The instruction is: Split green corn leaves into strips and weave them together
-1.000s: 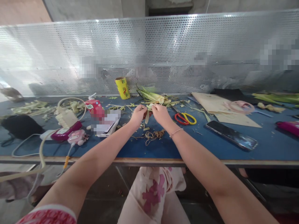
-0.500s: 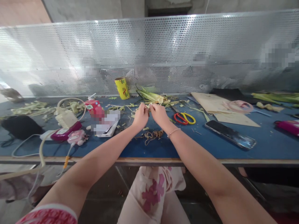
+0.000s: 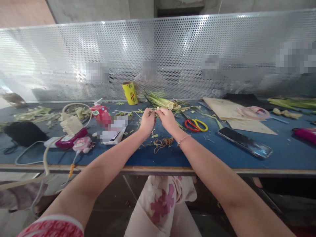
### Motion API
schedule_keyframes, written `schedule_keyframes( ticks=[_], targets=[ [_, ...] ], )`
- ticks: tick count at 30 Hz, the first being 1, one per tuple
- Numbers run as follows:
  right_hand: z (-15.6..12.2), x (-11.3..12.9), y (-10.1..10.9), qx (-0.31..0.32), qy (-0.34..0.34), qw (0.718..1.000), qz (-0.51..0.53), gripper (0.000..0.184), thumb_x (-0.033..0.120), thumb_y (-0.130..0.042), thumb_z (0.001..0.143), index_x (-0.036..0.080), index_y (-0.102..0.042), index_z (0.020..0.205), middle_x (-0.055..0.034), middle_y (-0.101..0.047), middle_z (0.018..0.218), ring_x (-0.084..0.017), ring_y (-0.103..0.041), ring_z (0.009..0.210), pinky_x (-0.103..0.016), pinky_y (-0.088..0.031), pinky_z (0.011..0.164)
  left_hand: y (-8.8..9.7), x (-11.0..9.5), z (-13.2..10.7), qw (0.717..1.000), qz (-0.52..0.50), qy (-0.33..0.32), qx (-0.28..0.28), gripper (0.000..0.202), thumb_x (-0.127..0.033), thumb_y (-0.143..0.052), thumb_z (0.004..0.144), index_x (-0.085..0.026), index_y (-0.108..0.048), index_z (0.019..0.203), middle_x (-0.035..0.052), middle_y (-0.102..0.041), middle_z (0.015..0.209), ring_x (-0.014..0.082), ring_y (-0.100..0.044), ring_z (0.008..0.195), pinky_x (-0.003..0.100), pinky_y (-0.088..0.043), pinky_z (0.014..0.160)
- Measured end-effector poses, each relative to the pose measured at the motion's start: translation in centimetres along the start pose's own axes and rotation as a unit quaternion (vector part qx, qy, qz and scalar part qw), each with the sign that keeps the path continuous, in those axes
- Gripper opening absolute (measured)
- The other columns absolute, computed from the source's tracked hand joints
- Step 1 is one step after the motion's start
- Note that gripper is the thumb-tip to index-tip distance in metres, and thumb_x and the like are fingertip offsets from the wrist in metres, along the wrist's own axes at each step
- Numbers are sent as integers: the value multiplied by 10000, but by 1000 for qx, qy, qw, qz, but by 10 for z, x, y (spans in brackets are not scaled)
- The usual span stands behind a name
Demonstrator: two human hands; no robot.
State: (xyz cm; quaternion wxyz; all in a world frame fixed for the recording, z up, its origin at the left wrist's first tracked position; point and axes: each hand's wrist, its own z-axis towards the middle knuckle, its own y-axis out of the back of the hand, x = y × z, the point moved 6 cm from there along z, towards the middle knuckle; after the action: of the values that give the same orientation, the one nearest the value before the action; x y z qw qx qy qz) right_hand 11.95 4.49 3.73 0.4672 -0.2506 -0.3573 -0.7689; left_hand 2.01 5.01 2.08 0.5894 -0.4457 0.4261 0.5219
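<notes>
Your left hand (image 3: 147, 122) and right hand (image 3: 168, 119) nearly meet, fingers curled, their grasp impossible to tell; twine (image 3: 163, 143) lies at six o'clock, scissors (image 3: 190, 125) at four, stalks (image 3: 161, 101) at twelve.

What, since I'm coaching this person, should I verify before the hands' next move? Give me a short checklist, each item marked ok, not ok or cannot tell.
1. Both hands in view: ok; left hand and right hand are close together at the fingertips.
2. Secure pinch: cannot tell; whatever is between the fingertips is too small and hidden.
3. Scissors apart from the hands: ok; the scissors lie to the right of the right hand.
4. Twine neatly coiled: not ok; the twine lies in a loose tangle between the forearms.
5. Phone apart from the right forearm: ok; the phone lies farther right.
</notes>
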Motion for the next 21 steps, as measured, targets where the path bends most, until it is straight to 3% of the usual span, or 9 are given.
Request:
schedule_keyframes(
  ticks=[6,12,17,21],
  targets=[
    [-1,0,9,-58,-1,998,-24,414,473,-412,865,213,-323,554,26,-378,522,-119,-349,548,-270,-254,553,-4,-5,1,997,41,-52,33,152,-225,-452,880,-224,-344,773,-108,-287,408,55,-267,319,194,-162,394],
    [2,-8,12,-54,-37,998,-21,363,365,-458,864,199,-377,552,45,-348,506,-113,-344,539,-269,-237,560,-16,-6,-10,994,-4,7,108,200,-278,-466,898,-225,-320,772,-131,-211,392,27,-161,294,175,-109,400],
    [4,-9,12,-45,-54,998,-9,294,330,-468,860,181,-503,609,46,-372,507,-118,-370,549,-269,-244,572,-16,-7,-13,993,-37,26,111,202,-289,-490,887,-224,-326,789,-130,-223,421,14,-160,304,163,-103,403],
    [8,-12,9,-30,-55,998,13,287,375,-475,856,172,-563,673,56,-358,503,-110,-362,535,-264,-250,568,-9,-6,-8,996,-53,38,61,175,-254,-455,888,-224,-321,780,-122,-255,439,18,-190,305,161,-100,397]
  ],
)
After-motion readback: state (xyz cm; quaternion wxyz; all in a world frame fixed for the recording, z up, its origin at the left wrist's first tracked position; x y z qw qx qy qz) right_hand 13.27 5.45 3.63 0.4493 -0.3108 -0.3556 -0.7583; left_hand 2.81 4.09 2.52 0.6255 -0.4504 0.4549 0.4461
